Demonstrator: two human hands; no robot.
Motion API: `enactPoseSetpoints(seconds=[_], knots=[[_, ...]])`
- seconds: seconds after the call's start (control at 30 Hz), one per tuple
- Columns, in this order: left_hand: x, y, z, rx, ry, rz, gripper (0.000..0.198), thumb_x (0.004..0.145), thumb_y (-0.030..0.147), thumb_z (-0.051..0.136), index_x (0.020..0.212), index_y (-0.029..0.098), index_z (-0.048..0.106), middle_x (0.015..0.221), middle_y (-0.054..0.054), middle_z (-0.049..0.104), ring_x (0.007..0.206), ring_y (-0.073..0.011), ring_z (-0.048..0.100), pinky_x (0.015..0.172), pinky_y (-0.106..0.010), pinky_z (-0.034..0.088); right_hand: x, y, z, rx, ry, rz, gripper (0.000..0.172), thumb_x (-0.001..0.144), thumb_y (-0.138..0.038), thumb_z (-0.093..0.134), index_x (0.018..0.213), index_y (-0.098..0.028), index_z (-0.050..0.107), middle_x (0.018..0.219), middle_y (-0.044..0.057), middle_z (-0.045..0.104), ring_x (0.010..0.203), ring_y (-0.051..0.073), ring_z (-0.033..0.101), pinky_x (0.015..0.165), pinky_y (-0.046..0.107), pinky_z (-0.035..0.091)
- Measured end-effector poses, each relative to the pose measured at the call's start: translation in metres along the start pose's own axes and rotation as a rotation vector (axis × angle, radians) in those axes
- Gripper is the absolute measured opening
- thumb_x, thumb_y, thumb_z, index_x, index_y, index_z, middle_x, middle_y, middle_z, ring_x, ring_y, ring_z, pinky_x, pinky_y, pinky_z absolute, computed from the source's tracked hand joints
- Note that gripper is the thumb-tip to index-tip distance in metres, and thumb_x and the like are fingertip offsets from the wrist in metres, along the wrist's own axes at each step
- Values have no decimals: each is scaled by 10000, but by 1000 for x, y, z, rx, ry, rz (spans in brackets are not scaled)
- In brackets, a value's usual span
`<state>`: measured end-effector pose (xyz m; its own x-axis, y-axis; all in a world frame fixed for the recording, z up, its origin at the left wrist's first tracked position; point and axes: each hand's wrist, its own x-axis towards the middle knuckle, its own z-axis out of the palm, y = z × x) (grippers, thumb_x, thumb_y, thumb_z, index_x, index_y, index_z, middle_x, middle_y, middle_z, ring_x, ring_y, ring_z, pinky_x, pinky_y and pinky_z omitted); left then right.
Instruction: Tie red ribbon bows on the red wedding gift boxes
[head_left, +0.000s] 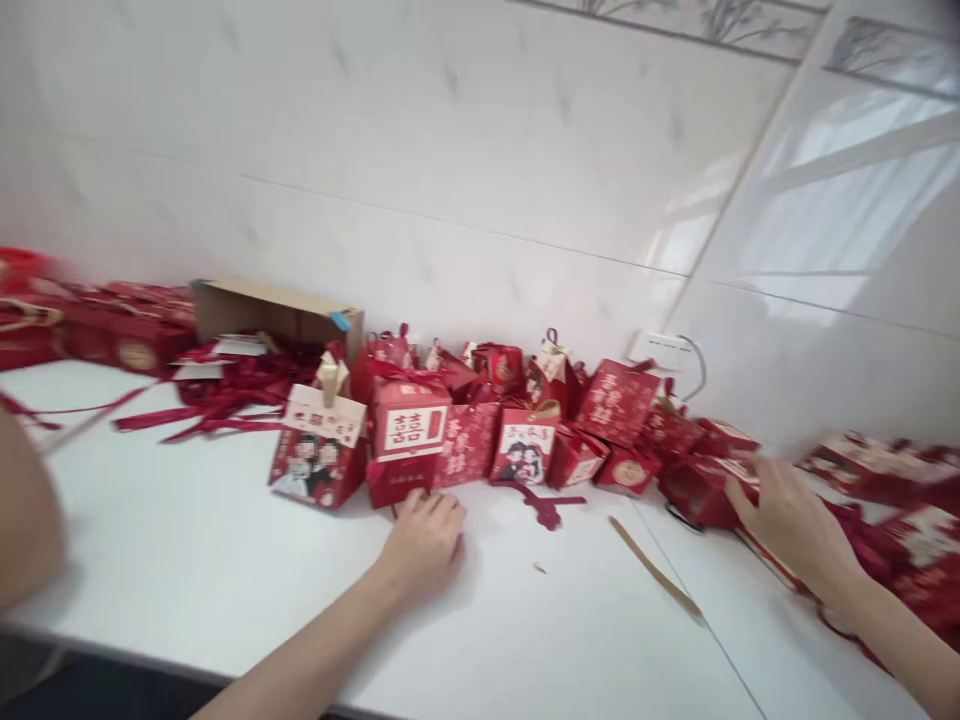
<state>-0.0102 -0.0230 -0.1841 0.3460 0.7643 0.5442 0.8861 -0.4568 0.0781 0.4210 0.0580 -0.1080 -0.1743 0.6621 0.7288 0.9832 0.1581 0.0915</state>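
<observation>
My left hand (426, 538) rests palm down on the white table (225, 580), fingers loosely bent, holding nothing I can see. Its fingertips are close to the base of a red candy gift box (409, 440) with a white double-happiness label. Beside that box stands another red gift box (319, 450) with a cartoon couple and a cream ribbon. At the right, my right hand (799, 525) reaches over the piled boxes, thumb apart from the fingers, next to a red box (697, 490). Motion blurs it, and its fingertips are partly hidden.
Red boxes (615, 400) crowd along the tiled wall. An open cardboard carton (281, 305) stands behind dark red ribbons (232, 385). A tan strip (656, 570) and a dark red ribbon piece (546, 508) lie on the table. Another person's arm (26, 510) enters at the left.
</observation>
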Motion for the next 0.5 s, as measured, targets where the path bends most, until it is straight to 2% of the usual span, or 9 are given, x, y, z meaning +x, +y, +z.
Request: enactPoseSetpoints(seconds=[0.07, 0.13, 0.2, 0.27, 0.3, 0.37, 0.43, 0.5], knots=[[0, 0, -4, 51, 211, 91, 177, 770, 175, 472, 882, 196, 608, 920, -95, 650, 861, -249, 597, 782, -407, 412, 7, -56, -4, 208, 3, -269, 189, 875, -319, 455, 858, -220, 615, 720, 134, 652, 640, 216, 600, 651, 364, 458], [1, -6, -10, 62, 474, 61, 199, 781, 210, 509, 969, 223, 575, 1006, -95, 622, 952, -250, 581, 834, -403, 399, 4, -121, -9, 391, -44, -563, 188, 875, -249, 442, 781, -228, 604, 637, 72, 630, 591, 182, 576, 589, 317, 445], [7, -19, -22, 17, 728, -134, 321, 796, 247, 535, 1113, 218, 492, 1166, -131, 544, 1127, -275, 505, 949, -438, 360, -5, -182, -11, 529, -90, -760, 238, 866, -191, 421, 693, -227, 579, 559, 30, 591, 507, 162, 529, 549, 309, 420], [20, -37, -39, -128, 843, -365, 482, 818, 308, 535, 1249, 185, 359, 1326, -182, 407, 1283, -296, 364, 1043, -478, 297, -16, -230, -7, 693, -102, -753, 267, 851, -170, 398, 640, -229, 553, 529, 22, 574, 469, 171, 509, 520, 320, 407], [28, -46, -49, -225, 829, -439, 548, 821, 345, 534, 1289, 179, 302, 1372, -193, 353, 1321, -296, 317, 1071, -486, 272, -20, -247, -4, 729, -91, -713, 264, 851, -169, 381, 665, -232, 557, 539, 20, 582, 477, 176, 519, 523, 321, 417], [45, -64, -68, -349, 688, -518, 672, 798, 396, 564, 1335, 179, 223, 1431, -201, 283, 1369, -309, 242, 1109, -519, 194, -28, -267, 5, 786, -67, -597, 262, 858, -156, 358, 720, -234, 567, 563, 20, 600, 500, 178, 543, 525, 313, 437], [60, -79, -84, -338, 495, -540, 786, 730, 409, 638, 1346, 160, 217, 1443, -213, 278, 1390, -343, 184, 1116, -550, 139, -34, -271, 14, 818, -43, -474, 257, 865, -167, 347, 761, -230, 574, 568, 19, 605, 509, 176, 559, 524, 302, 452], [71, -88, -95, -273, 319, -515, 833, 673, 401, 685, 1333, 122, 261, 1413, -232, 327, 1377, -366, 212, 1110, -548, 157, -37, -264, 21, 852, -32, -339, 245, 862, -203, 353, 758, -219, 574, 569, 22, 606, 516, 171, 569, 532, 292, 460]])
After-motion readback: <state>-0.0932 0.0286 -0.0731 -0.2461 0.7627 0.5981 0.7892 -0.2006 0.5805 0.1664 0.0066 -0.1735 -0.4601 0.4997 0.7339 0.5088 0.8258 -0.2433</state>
